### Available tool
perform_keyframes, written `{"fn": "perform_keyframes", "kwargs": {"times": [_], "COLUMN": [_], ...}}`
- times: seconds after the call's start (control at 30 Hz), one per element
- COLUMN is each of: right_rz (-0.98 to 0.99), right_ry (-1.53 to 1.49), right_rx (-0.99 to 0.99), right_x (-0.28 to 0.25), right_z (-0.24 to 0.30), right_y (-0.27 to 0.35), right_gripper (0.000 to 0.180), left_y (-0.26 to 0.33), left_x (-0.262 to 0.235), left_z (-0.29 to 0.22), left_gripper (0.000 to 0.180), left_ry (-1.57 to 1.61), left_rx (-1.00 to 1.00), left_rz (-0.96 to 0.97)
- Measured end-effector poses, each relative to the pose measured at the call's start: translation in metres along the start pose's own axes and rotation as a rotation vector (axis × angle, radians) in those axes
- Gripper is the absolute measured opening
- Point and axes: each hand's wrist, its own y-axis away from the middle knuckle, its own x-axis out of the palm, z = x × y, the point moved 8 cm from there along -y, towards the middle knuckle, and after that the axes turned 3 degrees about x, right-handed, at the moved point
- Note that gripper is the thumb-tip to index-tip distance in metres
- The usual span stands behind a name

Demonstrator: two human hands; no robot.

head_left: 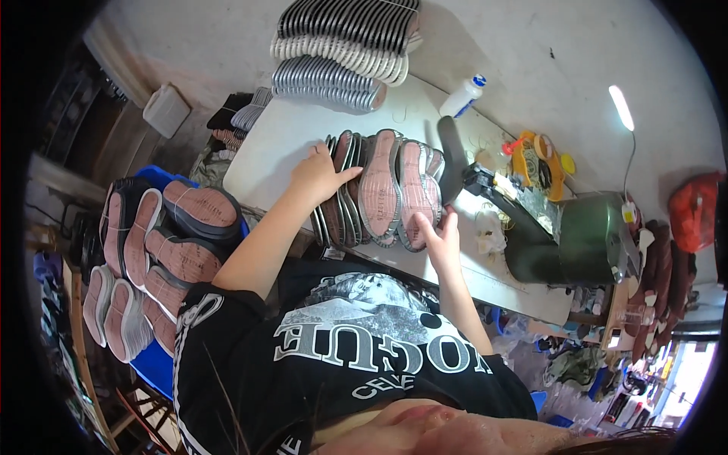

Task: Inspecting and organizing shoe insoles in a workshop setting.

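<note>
White bench [265,144] beside pale wall [516,45]. Row of soles [380,182]: left hand [322,178], thumb spread, grasps one end; right hand [440,236], half-open, the other.

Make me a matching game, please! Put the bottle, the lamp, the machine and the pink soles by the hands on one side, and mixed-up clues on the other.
Things:
1. Bottle
2. Lamp
3. Machine
4. Soles

Clues:
A. dark green
B. touched by the left hand and the right hand
C. white, with a blue cap
D. lit, with a cord hanging below

Right pairs: 1-C, 2-D, 3-A, 4-B
</note>
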Motion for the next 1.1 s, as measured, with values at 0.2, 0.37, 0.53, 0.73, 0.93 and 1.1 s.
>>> {"fn": "perform_keyframes", "kwargs": {"times": [0.2,0.37,0.53,0.73,0.93,1.1], "right_rz": [0.089,0.178,0.016,0.18,0.351,0.437], "right_ry": [-0.029,0.11,0.207,0.665,0.623,0.458], "right_rx": [-0.107,-0.016,-0.226,-0.219,-0.179,-0.075], "right_x": [0.007,0.013,0.022,0.041,0.044,0.049], "right_z": [0.069,0.069,0.096,0.129,0.115,0.103], "right_y": [0.014,0.006,-0.012,-0.011,-0.044,-0.045], "right_gripper": [0.051,0.04,0.066,0.089,0.077,0.078], "left_y": [0.007,0.008,0.013,0.03,0.035,0.031], "left_x": [0.012,0.025,0.024,0.016,0.01,0.01], "left_z": [-0.012,-0.01,-0.018,-0.04,-0.046,-0.044], "left_gripper": [0.103,0.092,0.086,0.081,0.081,0.078], "left_ry": [0.028,0.016,0.038,-0.103,-0.095,-0.098], "left_rx": [0.096,0.026,0.056,0.011,0.082,0.03], "left_rz": [-0.005,0.145,0.135,0.059,-0.013,0.027]}}
